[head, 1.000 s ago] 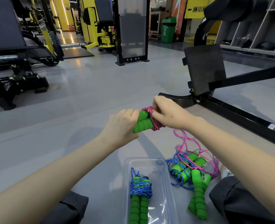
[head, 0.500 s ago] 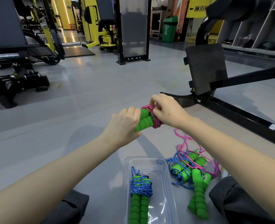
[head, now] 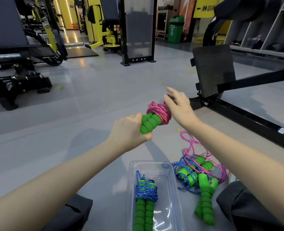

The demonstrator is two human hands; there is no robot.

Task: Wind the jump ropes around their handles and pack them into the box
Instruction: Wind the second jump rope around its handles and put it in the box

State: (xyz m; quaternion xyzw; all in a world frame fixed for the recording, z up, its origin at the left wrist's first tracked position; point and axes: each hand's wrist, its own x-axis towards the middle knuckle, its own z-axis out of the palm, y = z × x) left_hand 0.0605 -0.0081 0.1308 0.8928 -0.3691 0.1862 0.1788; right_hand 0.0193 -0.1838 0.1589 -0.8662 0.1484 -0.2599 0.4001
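My left hand [head: 129, 130] grips the green foam handles of a pink jump rope [head: 154, 116], whose cord is wound in a bundle around the handle tops. My right hand [head: 179, 107] hovers just right of the pink bundle with fingers spread, holding nothing. Below, a clear plastic box [head: 174, 197] on the floor holds a blue jump rope [head: 145, 197] wound around its green handles. To the right of the box lies a tangled pile of ropes [head: 199, 174], blue and pink cords with green handles.
A black gym machine frame [head: 248, 117] with a ribbed footplate [head: 213, 69] runs along the right. More machines stand at the far left and back. My knees in dark trousers [head: 241, 205] flank the box on the grey floor.
My right hand has let go of the pink bundle and opened, lifting slightly to the right. The left hand still holds the handles, now tilted further.
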